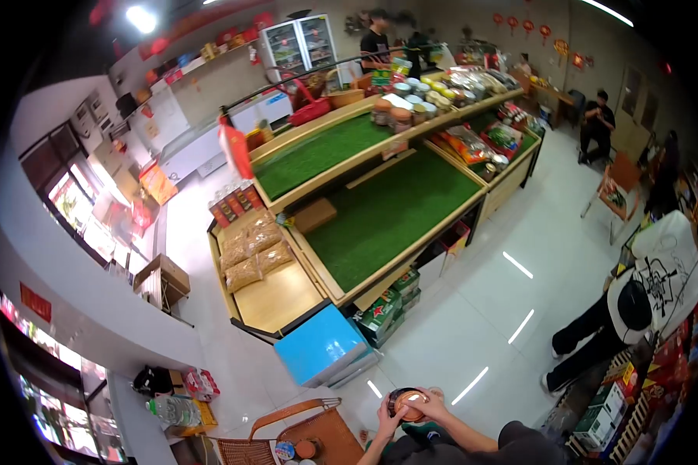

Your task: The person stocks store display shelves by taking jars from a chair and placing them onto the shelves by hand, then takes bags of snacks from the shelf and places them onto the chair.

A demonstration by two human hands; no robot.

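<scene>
Right by the rattan chair point(329, 434), the person holds a round jar point(409, 404) in front of their body, low over the pale floor point(481, 318) and well apart from the display stand. Its copper-orange lid point(412, 401) faces up towards the wearer's head, so the long axis runs more or less along the line of sight; from this angle I can't tell whether the jar is taller than it is wide. A dark, glossy side shows along the far left edge, and the lid catches a curved highlight. The left hand point(388, 418) grasps the jar's near left side, its fingers bent against the wall, while the right hand point(433, 406) lies over the right side with fingers reaching onto the lid. On the chair's smooth brown seat, beneath a bent, woven armrest, sit a squat blue-topped jar point(285, 449) and a brown-topped jar point(308, 448), side by side. Ahead stands the display stand point(402, 283), pale timber rails framing flat panels of green artificial turf point(392, 217). Plump, clear plastic bags point(244, 271) of tan, grainy stuff lie on its bare wooden end, and a shiny, rectangular blue box point(322, 345) stands just beside that corner. The floor tiles are polished enough to mirror the lights as white streaks.
</scene>
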